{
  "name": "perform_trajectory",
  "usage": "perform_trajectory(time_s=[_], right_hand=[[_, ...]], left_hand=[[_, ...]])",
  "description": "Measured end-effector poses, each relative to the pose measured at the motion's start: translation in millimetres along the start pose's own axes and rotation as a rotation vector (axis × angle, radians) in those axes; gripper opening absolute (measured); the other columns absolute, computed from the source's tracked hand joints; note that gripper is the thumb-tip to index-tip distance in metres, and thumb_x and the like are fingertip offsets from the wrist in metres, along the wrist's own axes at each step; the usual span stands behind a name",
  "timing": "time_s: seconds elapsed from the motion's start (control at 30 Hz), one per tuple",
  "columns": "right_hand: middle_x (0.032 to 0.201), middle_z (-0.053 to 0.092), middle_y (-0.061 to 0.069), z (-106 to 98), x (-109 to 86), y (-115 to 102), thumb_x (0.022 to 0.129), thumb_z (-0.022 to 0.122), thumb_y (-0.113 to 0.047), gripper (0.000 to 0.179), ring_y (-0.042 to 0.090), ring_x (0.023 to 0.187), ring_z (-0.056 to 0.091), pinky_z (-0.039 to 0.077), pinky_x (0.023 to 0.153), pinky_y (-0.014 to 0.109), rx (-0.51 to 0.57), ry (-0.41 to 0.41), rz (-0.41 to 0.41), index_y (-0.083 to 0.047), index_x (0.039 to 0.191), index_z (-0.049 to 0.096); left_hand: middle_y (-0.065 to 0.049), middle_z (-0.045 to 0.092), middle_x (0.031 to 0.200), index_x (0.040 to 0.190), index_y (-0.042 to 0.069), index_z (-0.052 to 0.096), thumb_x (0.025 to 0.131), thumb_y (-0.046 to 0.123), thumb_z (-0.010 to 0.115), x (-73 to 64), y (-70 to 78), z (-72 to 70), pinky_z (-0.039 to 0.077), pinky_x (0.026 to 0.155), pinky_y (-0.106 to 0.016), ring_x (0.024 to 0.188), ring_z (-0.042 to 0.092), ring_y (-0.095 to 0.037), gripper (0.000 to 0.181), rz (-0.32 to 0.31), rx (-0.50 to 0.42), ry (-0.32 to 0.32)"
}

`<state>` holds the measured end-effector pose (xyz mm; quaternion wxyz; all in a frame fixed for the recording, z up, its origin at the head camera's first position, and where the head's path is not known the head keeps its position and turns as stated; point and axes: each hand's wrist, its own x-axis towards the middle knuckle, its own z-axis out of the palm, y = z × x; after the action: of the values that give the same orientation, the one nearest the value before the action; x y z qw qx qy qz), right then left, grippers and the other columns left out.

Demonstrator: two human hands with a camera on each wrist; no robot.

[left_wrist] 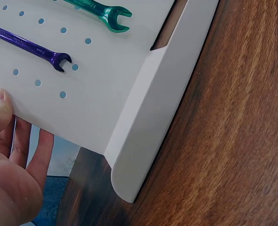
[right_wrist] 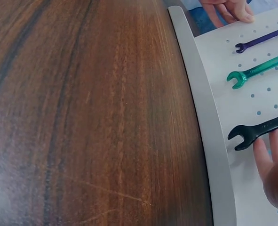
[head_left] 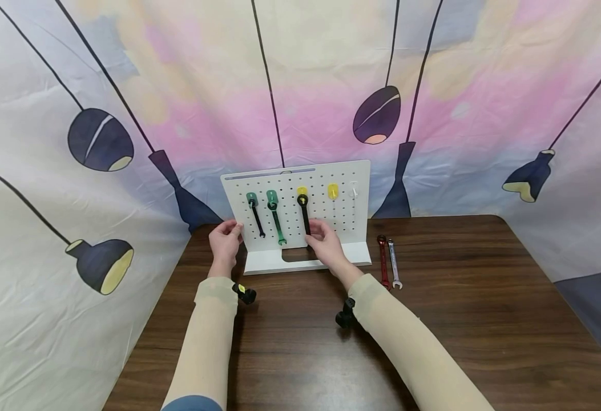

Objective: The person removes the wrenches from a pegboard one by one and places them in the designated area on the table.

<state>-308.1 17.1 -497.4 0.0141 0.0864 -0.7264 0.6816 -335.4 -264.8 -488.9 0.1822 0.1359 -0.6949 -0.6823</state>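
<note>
A white pegboard stand [head_left: 321,214] stands upright on the table. My left hand [head_left: 225,245] pinches its left edge, thumb on the front face and fingers behind, as the left wrist view shows. My right hand [head_left: 327,246] holds the black wrench [head_left: 304,214] by its lower part. That wrench's ring end is at a yellow hook [head_left: 302,191], and its open jaw points down toward the base. Left of it hang a green wrench [head_left: 277,222] and a smaller purple wrench [left_wrist: 30,47], each from a green hook. The right wrist view shows fingertips [right_wrist: 262,153] against the black shaft.
On the table right of the stand lie a red wrench [head_left: 383,260] and a silver wrench [head_left: 394,262], side by side. Another yellow hook [head_left: 333,190] and a clear hook [head_left: 354,189] carry nothing. A patterned cloth [head_left: 310,85] hangs behind the wooden table [head_left: 459,319].
</note>
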Motion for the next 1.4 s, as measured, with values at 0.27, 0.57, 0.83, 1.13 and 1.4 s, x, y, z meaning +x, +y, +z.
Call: perform_trajectory(time_s=[0.27,0.57,0.83,1.13,1.4], right_hand=[[0.137,0.065,0.015,2,-2.3,0,0.101,0.068,0.002,0.043,0.033,0.128,0.062,0.050,0.111,0.046,-0.020,0.013,-0.026,-0.004,0.143,0.062],[0.126,0.069,0.013,2,-9.5,5,0.102,0.069,-0.002,0.035,0.029,0.118,0.065,0.053,0.105,0.043,-0.017,-0.003,0.009,-0.003,0.137,0.067],[0.123,0.071,0.012,-1,-18.6,2,0.102,0.071,-0.005,0.033,0.028,0.117,0.066,0.053,0.106,0.042,0.031,-0.014,0.034,-0.003,0.135,0.068],[0.125,0.071,0.013,-4,-26.7,-1,0.100,0.074,-0.006,0.039,0.026,0.115,0.068,0.057,0.099,0.037,0.070,-0.038,0.047,-0.004,0.138,0.068],[0.125,0.070,0.014,-4,-31.2,-2,0.101,0.073,-0.006,0.038,0.023,0.109,0.071,0.061,0.089,0.035,0.124,-0.051,0.065,-0.004,0.138,0.068]], left_hand=[[-0.004,0.062,0.101,0.116,0.000,0.071,0.104,0.015,0.074,0.0,0.8,-0.8,0.054,0.104,-0.055,0.094,0.062,-0.017,0.020,-0.007,-0.008,-0.005],[-0.004,0.061,0.101,0.116,0.000,0.071,0.104,0.015,0.074,-1.7,1.4,-1.0,0.054,0.104,-0.057,0.092,0.061,-0.016,0.019,-0.014,-0.004,-0.009],[-0.002,0.061,0.097,0.116,-0.002,0.071,0.104,0.012,0.074,-1.3,1.7,-0.6,0.053,0.104,-0.060,0.105,0.063,-0.033,0.019,-0.001,-0.014,-0.002],[-0.003,0.061,0.100,0.117,0.000,0.072,0.105,0.015,0.073,-1.9,0.5,-2.1,0.057,0.100,-0.053,0.099,0.063,-0.023,0.020,-0.007,0.016,-0.003],[-0.005,0.061,0.101,0.116,0.000,0.071,0.105,0.015,0.073,0.5,-1.0,-1.4,0.055,0.103,-0.057,0.098,0.062,-0.022,0.019,-0.003,-0.003,-0.012]])
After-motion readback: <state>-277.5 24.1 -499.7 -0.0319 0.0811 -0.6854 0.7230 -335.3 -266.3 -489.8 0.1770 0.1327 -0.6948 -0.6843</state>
